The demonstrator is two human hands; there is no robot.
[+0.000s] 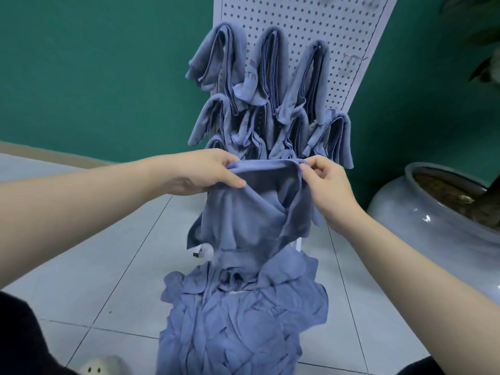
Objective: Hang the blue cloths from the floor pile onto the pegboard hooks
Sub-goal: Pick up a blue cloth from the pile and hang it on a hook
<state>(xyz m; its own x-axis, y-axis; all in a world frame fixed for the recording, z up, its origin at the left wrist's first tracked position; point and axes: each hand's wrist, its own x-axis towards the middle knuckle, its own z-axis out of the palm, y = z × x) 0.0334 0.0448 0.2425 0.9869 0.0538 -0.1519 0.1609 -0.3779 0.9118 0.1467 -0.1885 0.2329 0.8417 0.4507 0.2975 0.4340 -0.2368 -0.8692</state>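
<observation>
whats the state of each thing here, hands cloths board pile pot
left hand: grips the top edge of the held cloth
right hand: pinches the same edge
held cloth: lifted, hanging down, not yet hung
hung cloths: draped on the pegboard in rows
pegboard: leaning back, upper part bare
floor pile: heaped on the tiles
ceramic pot: upright on the floor, holds a plant

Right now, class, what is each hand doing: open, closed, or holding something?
Left hand: pinching the top edge of the blue cloth.
Right hand: pinching the same cloth's other top corner.
</observation>
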